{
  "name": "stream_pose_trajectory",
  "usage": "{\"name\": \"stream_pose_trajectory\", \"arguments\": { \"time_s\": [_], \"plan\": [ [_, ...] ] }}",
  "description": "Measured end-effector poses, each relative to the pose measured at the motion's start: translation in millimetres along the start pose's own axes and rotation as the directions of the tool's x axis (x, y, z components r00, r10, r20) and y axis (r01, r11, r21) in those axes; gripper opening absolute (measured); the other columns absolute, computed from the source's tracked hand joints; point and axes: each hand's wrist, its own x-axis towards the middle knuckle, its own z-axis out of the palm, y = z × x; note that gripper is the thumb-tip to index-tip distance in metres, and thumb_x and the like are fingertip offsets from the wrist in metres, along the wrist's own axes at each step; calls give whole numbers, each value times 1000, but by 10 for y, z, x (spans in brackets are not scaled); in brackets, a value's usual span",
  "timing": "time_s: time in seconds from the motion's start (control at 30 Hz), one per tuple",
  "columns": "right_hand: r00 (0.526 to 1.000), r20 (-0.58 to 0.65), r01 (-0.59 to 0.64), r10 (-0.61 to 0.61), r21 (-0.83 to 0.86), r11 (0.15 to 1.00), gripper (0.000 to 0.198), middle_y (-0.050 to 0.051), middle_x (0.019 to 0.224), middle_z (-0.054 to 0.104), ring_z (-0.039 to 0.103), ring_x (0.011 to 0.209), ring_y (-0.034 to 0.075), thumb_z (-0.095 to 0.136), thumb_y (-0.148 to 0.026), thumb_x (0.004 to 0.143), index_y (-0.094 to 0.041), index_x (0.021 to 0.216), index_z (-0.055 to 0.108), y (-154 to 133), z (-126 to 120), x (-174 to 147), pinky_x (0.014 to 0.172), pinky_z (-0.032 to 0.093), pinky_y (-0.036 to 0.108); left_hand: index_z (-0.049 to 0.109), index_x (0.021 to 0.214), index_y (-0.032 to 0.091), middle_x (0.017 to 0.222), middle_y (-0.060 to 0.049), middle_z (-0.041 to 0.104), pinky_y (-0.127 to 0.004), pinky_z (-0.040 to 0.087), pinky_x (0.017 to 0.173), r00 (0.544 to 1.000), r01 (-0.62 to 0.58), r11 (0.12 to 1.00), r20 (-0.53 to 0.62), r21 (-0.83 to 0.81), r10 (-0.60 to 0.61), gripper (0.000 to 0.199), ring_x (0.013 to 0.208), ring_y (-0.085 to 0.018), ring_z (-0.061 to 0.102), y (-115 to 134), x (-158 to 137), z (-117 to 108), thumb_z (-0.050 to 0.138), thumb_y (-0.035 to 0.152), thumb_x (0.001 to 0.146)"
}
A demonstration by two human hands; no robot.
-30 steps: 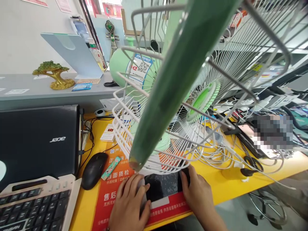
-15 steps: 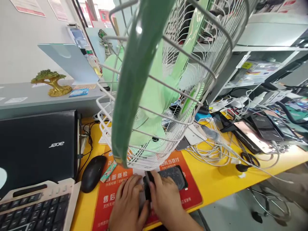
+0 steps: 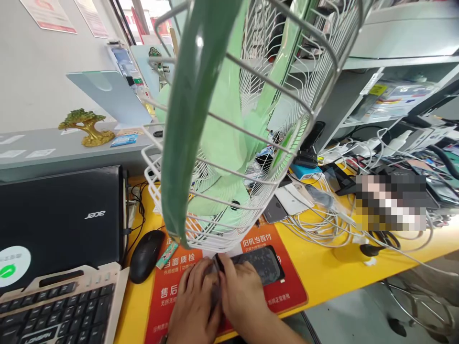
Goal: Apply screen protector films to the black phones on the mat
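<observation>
My left hand (image 3: 195, 298) and my right hand (image 3: 242, 289) meet over a red printed mat (image 3: 290, 291). Between them is a thin dark phone (image 3: 217, 263), mostly covered by my fingers. The left fingers lie bent together over its left side, with the thumb at the near edge. My right fingers and thumb close on its right side. Just beyond the right hand, a second dark phone-sized slab (image 3: 267, 267) with a mottled surface rests on the mat, partly hidden by that hand.
A green-and-white fan (image 3: 233, 143) looms over the mat, close to my view. At left are a mouse (image 3: 146, 255), a keyboard (image 3: 68, 310) and a black laptop (image 3: 60, 224). Coiled white cables (image 3: 315, 227) and more phones lie to the right on the yellow table (image 3: 322, 282).
My view has shifted a little, so the desk items appear further right. Less of the phone shows between my hands, which have drawn closer together around it.
</observation>
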Motion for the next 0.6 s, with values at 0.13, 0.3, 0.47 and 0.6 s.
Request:
{"name": "stream_pose_trajectory", "arguments": {
  "time_s": [0.13, 0.3, 0.47, 0.6],
  "plan": [
    [999, 50, 16, -18, 42, 999, 46, 6, 84, 74, 66, 65, 19, 50, -10, 87, -13, 133, 54, -9, -51, 12, 72, 40, 34, 54, 106, 24, 130, -11, 59, -47, 50, 96, 1000, 7, 1000, 9, 10, -7, 19, 121, -28, 56, -6, -19, 27, 54, 23, 87],
    [993, -95, -65, 66, 23, 998, 36, 6, 81, 73, 65, 67, 20, 39, -14, 98, -12, 131, 52, 446, -200, -103, 74, 40, 34, 54, 101, 25, 128, -10, 59, -47, 48, 95, 1000, 14, 1000, -5, 23, -14, 13, 118, -29, 56, 14, 13, 26, 56, 27, 89],
    [964, -179, -209, 197, -52, 977, 34, 9, 88, 74, 66, 68, 22, 38, -23, 102, -12, 131, 52, 885, -316, -203, 72, 43, 35, 55, 102, 25, 127, -9, 58, -46, 46, 95, 1000, 14, 999, -6, 36, -14, 13, 116, -28, 54, 27, 31, 35, 55, 25, 89],
    [953, -221, -218, 209, -16, 976, 33, 10, 88, 74, 65, 67, 22, 40, -20, 99, -10, 129, 53, 723, -225, -149, 70, 43, 35, 55, 102, 25, 129, -10, 58, -48, 47, 96, 1000, 22, 999, 21, 37, -22, 13, 118, -29, 55, -2, -18, 80, 56, 26, 89]
  ]
}}
